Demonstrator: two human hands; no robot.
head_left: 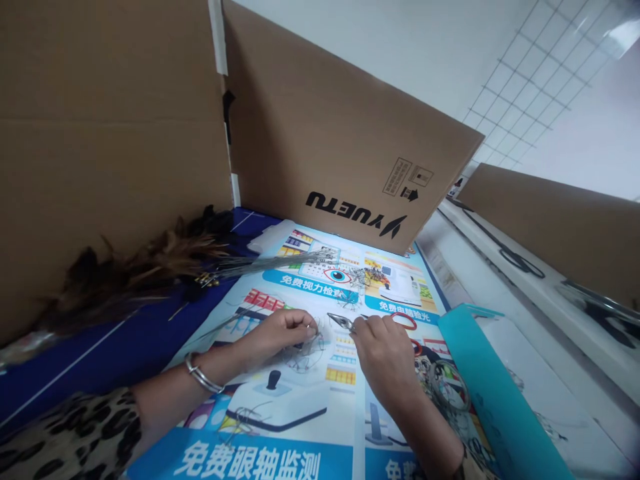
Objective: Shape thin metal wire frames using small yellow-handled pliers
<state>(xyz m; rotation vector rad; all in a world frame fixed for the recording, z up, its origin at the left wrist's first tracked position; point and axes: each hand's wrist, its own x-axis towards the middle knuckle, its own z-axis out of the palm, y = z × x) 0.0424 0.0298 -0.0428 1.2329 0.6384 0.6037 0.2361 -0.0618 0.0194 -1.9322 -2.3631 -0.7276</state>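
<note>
My left hand [285, 331] is closed, thumb and forefinger pinched on a thin wire [311, 328]. Below those fingers, a loose tangle of thin wire [303, 360] hangs over or lies on the printed sheet; I cannot tell which. Needle-nose pliers [341, 321] are gripped in my right hand [385, 353], their pointed jaws toward the left hand and a short gap away from it. The fist hides the pliers' handles. Beside the right hand show red loop handles [404, 322], apparently of scissors, partly hidden.
Straight wires [275, 263] lie in a bundle farther back, near a pile of small wire pieces [360, 277]. Brown feathers [150, 260] line the left side. Coiled wire [453, 387] sits by a teal box [500, 393] on the right. Cardboard panels [340, 140] stand behind and left.
</note>
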